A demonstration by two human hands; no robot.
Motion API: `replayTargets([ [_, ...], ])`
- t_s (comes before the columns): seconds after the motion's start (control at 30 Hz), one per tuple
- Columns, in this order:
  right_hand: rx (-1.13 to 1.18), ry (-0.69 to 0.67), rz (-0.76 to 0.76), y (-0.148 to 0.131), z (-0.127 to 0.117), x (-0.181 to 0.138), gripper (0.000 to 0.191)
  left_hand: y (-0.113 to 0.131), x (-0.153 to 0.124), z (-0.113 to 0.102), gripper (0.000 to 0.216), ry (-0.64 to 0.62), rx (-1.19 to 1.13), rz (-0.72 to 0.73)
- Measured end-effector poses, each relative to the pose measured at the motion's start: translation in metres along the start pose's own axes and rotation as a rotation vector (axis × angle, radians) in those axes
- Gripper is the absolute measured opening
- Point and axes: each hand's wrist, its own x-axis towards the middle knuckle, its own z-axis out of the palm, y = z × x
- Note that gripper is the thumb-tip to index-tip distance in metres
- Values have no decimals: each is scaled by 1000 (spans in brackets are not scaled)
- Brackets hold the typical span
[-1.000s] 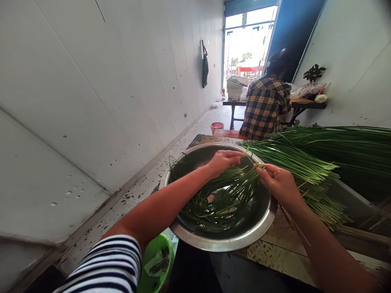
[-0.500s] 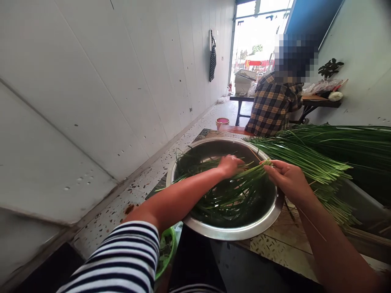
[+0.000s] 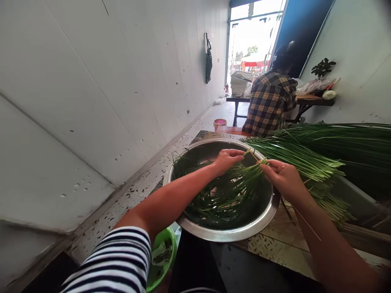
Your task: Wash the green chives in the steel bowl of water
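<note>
A wide steel basin [image 3: 226, 235] stands in front of me with loose green chives [image 3: 226, 207] in it. Over its right rim, my right hand [image 3: 282, 177] is closed on a bunch of chives [image 3: 255, 167] at their pale cut ends, and on a thin wooden skewer [image 3: 311, 228] that runs beneath the palm. The skewer's other end sticks out beyond the fingers. Above the basin, my left hand [image 3: 227, 160] pinches a chive [image 3: 247, 152] by its pale end, beside that end of the skewer. The leaves hang down into the basin.
A large pile of chives [image 3: 317, 158] lies right of the basin on the wooden table [image 3: 275, 240]. A green basket [image 3: 172, 248] stands low at my left. Ahead, a person in a plaid shirt [image 3: 269, 101] sits at another table [image 3: 241, 99]. A white wall [image 3: 106, 81] runs along the left.
My left hand has risen from the chives in the basin and come to the skewer end with a chive pinched in it. My right hand keeps its hold. The view has shifted slightly.
</note>
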Motion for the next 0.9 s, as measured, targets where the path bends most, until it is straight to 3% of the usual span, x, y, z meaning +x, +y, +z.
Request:
replayTargets([
  [0.2,-40,-17,-3,-1,-1,-1,31,0,2,1,27,69,-214,-120],
  [0.4,-70,-41,-30,4,-2,1,32,5,6,-4,29,109,-341,-107],
  [0.9,-142,-37,-22,-1,-2,-2,34,11,2,0,28,129,-345,-102],
])
